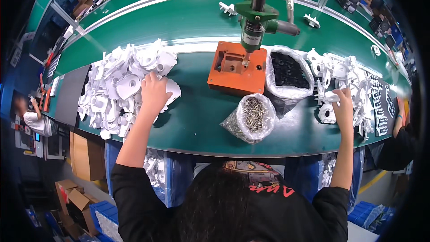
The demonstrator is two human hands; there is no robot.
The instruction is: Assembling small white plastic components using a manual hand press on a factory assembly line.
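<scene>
My left hand [153,92] is at the right side of a large heap of white plastic parts [105,87], its thumb spread away from the fingers. It touches a white plastic part with a rounded edge [174,93]; I see no firm grip. Over at the right, my right hand [344,105] pinches a small white plastic part [330,97] in front of a second heap of white parts [342,69]. Between the hands stands an orange fixture block [237,83] with a recess in its top, under the tip of a green press-like tool [253,31].
A clear bag of metal screws [254,115] stands in front of the block, a bag of black parts [289,69] to its right. Dark trays [71,94] lie left. Two loose white parts [228,9] lie behind. A co-worker's arm [401,123] shows far right.
</scene>
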